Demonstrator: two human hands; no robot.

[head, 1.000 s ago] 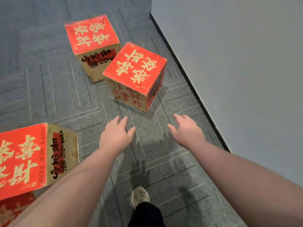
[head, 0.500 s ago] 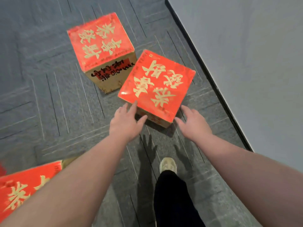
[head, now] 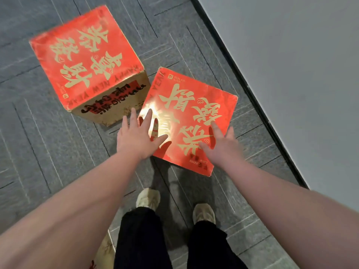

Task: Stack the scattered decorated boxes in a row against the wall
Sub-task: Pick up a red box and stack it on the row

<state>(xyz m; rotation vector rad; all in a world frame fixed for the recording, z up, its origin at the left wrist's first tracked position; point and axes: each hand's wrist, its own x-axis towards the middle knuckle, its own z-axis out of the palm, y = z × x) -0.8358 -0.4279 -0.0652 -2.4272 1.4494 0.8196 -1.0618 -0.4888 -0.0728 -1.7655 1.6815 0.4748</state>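
Near box point(head: 191, 113) sides hidden; third box point(head: 104, 253) mostly behind left arm.

grey carpet floor point(head: 48, 152) with thin line patterns — on it stand two red-topped boxes, the near box point(head: 192, 117) just beside the far box point(head: 85, 55), corners close. a third box's corner point(head: 104, 253) shows at the bottom edge — and two pale shoes point(head: 148, 198).
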